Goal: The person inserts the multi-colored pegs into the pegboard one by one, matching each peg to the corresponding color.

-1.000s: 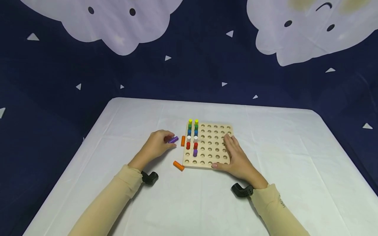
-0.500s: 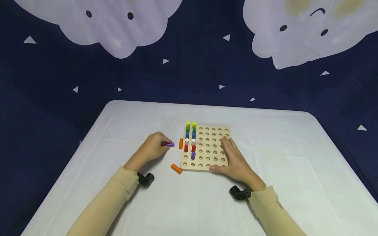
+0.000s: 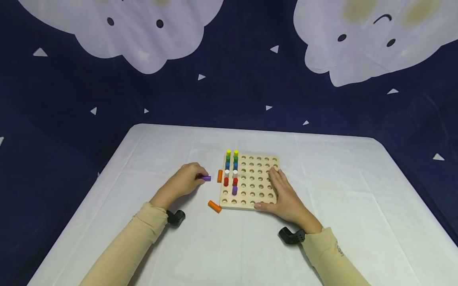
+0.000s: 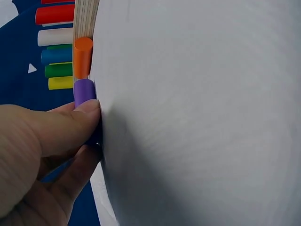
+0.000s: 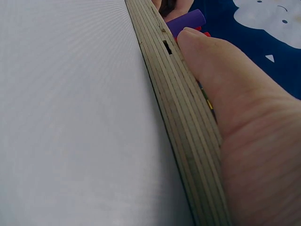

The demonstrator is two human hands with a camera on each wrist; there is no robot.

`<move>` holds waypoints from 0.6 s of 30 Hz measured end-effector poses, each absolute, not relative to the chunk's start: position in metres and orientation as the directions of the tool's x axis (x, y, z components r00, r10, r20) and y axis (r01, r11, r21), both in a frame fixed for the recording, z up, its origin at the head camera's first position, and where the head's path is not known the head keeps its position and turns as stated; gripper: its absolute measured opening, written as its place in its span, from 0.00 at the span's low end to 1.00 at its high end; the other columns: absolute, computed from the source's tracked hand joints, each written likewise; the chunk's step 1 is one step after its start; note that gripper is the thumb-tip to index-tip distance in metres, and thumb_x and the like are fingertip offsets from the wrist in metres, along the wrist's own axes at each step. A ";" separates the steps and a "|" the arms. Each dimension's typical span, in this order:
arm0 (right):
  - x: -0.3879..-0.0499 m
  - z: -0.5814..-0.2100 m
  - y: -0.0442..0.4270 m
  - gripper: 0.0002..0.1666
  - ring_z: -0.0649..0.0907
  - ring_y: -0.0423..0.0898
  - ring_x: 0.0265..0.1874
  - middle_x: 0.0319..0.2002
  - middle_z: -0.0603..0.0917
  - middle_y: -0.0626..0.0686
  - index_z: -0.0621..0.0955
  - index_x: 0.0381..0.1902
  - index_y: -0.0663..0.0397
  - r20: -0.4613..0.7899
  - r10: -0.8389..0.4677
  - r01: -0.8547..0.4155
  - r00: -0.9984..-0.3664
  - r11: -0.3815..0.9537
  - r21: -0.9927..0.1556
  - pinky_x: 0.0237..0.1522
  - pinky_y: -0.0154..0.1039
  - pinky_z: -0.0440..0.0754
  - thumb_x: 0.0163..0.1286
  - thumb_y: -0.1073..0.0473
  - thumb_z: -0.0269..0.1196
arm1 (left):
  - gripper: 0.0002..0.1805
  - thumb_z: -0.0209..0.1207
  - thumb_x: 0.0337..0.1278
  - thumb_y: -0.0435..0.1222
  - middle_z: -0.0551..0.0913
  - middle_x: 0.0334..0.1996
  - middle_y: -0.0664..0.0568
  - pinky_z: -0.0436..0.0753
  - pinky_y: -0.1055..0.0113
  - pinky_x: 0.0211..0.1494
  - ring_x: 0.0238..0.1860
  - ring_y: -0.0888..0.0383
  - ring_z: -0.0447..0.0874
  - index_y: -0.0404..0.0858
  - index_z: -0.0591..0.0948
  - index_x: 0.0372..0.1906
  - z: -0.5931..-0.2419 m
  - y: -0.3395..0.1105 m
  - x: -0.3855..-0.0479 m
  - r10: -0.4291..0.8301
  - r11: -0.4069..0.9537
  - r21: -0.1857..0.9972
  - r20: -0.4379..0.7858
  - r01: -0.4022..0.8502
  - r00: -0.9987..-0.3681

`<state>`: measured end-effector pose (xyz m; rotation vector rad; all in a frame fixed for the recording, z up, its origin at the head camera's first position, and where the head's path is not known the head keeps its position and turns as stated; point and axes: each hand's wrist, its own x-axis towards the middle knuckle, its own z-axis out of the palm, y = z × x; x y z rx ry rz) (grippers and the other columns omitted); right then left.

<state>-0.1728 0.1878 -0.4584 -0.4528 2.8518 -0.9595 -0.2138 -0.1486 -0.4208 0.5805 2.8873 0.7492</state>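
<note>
My left hand (image 3: 185, 179) pinches a purple peg (image 4: 84, 92) between thumb and fingers, low over the table and left of the wooden pegboard (image 3: 256, 178). An orange peg (image 3: 220, 176) lies against the board's left edge, between that edge and the purple peg. A second orange peg (image 3: 214, 206) lies by the board's near left corner. Yellow, green, blue, white and red pegs stand in two columns at the board's left, with another purple peg (image 3: 234, 190) below the right column. My right hand (image 3: 288, 200) rests on the board's right side, its thumb on the near edge.
The white-covered table (image 3: 340, 190) extends around the board on all sides. A dark blue cloth (image 3: 236, 91) with clouds and small triangles hangs behind it. Each wrist carries a black camera mount, such as the right mount (image 3: 291, 236).
My left hand has drawn slightly left and away from the board, and the purple peg has turned from slanted to nearly level, pointing right. My right hand stays on the board.
</note>
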 end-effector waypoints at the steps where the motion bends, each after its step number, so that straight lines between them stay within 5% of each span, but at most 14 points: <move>1: -0.173 -0.459 0.188 0.79 0.39 0.54 0.80 0.81 0.41 0.49 0.43 0.80 0.48 0.002 -0.310 -0.248 -0.951 0.758 -0.603 0.75 0.65 0.46 0.44 0.21 0.70 | 0.09 0.66 0.58 0.29 0.86 0.38 0.48 0.82 0.57 0.51 0.39 0.55 0.81 0.35 0.87 0.44 -0.421 -0.149 -0.214 0.385 0.809 0.486 -0.011 0.332 -0.923; 18: -0.172 -0.457 0.187 0.78 0.39 0.55 0.80 0.81 0.41 0.49 0.45 0.80 0.49 -0.001 -0.312 -0.247 -0.950 0.753 -0.610 0.75 0.65 0.45 0.44 0.23 0.71 | 0.11 0.69 0.55 0.33 0.82 0.32 0.52 0.80 0.64 0.42 0.34 0.58 0.77 0.40 0.78 0.39 -0.420 -0.145 -0.206 0.360 0.724 0.622 0.028 0.298 -0.932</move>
